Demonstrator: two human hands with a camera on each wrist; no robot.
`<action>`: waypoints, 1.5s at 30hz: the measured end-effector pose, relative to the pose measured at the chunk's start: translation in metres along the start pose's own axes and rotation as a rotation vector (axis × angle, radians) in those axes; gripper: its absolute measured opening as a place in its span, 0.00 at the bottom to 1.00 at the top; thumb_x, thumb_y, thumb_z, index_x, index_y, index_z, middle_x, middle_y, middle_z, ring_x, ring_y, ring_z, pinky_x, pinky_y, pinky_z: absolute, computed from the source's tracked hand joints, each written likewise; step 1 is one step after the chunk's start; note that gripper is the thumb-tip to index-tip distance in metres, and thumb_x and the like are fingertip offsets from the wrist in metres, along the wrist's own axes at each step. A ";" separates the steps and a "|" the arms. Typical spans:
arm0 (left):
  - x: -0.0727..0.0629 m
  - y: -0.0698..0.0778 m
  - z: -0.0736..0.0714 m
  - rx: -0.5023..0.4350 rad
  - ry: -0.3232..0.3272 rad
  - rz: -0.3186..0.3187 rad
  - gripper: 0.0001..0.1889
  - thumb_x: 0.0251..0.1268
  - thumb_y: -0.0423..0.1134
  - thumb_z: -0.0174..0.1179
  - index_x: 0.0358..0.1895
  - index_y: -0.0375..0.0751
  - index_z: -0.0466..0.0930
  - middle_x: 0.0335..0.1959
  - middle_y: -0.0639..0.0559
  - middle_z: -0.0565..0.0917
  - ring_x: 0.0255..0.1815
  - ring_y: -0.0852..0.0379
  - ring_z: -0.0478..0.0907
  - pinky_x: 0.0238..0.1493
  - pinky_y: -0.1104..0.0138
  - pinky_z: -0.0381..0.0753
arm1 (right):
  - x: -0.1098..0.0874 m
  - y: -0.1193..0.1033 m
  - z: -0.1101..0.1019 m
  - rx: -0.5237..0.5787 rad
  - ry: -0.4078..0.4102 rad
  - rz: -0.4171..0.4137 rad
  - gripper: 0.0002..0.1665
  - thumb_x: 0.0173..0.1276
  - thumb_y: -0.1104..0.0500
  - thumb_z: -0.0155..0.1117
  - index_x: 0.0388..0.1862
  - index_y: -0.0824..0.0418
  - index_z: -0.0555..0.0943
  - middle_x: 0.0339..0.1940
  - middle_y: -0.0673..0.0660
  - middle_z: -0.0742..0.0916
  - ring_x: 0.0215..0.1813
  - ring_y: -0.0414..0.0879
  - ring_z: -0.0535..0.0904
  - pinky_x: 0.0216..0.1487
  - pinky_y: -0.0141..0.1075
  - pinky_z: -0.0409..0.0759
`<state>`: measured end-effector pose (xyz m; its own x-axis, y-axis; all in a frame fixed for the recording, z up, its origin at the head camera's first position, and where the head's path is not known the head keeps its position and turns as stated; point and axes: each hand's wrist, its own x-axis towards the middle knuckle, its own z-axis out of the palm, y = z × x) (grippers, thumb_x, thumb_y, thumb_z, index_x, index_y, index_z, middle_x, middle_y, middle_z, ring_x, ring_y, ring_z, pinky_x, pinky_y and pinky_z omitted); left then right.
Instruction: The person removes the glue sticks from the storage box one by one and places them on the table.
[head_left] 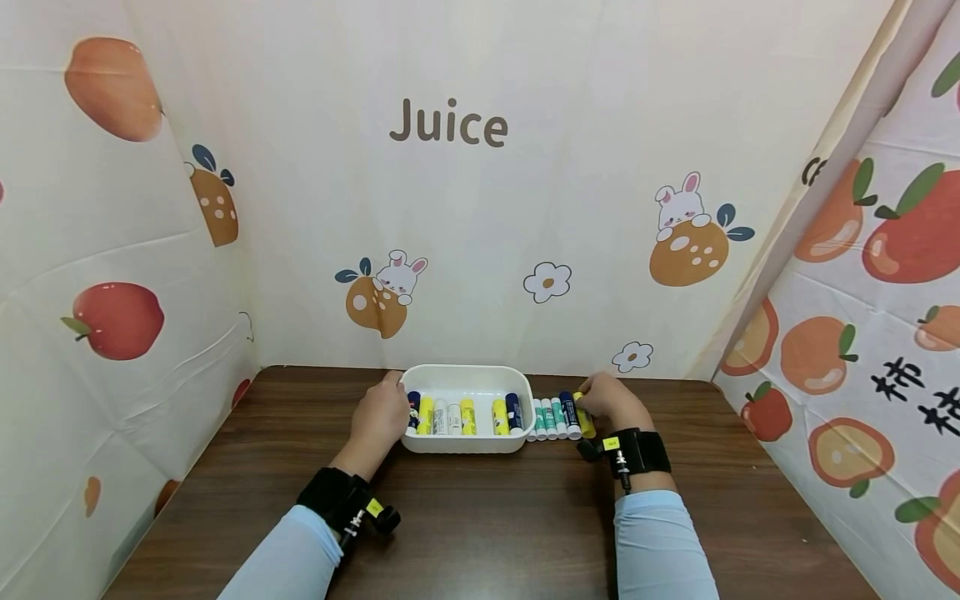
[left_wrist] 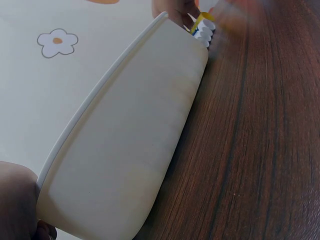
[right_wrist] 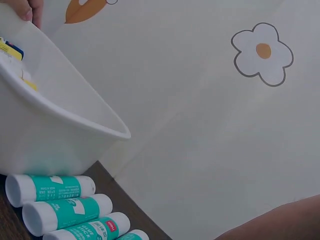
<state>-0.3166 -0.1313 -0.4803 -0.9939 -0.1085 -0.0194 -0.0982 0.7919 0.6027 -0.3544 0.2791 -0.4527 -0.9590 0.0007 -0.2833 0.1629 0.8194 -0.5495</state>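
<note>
A white plastic tray [head_left: 465, 448] stands near the table's back edge, with yellow, dark blue and white glue sticks lying in it. My left hand [head_left: 382, 410] grips the tray's left end at the rim; its fingertips [right_wrist: 22, 9] show over the rim in the right wrist view. Right of the tray lies a row of several green-and-white glue sticks [head_left: 550, 421], a dark blue glue stick [head_left: 569, 415] and a yellow glue stick [head_left: 586, 423] at the outer end. With its fingers at the far end of that yellow stick, my right hand [head_left: 611, 402] pinches it.
The brown wooden table [head_left: 495, 517] ends at a printed cloth [head_left: 480, 208] hung close behind the tray. Another fruit-patterned cloth [head_left: 847, 367] slants down along the right side. Black wrist straps with cameras sit on both wrists.
</note>
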 end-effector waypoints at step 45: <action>0.000 0.001 -0.001 0.007 -0.013 -0.018 0.26 0.97 0.45 0.40 0.84 0.39 0.71 0.62 0.32 0.90 0.44 0.44 0.87 0.35 0.58 0.83 | -0.034 -0.120 0.062 -0.264 0.121 -0.238 0.23 0.86 0.51 0.68 0.71 0.61 0.88 0.72 0.63 0.90 0.65 0.55 0.88 0.69 0.56 0.88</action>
<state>-0.3170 -0.1309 -0.4787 -0.9926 -0.1147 -0.0402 -0.1160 0.7944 0.5962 -0.3269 0.1451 -0.4260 -0.9859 -0.1526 -0.0681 -0.1180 0.9245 -0.3624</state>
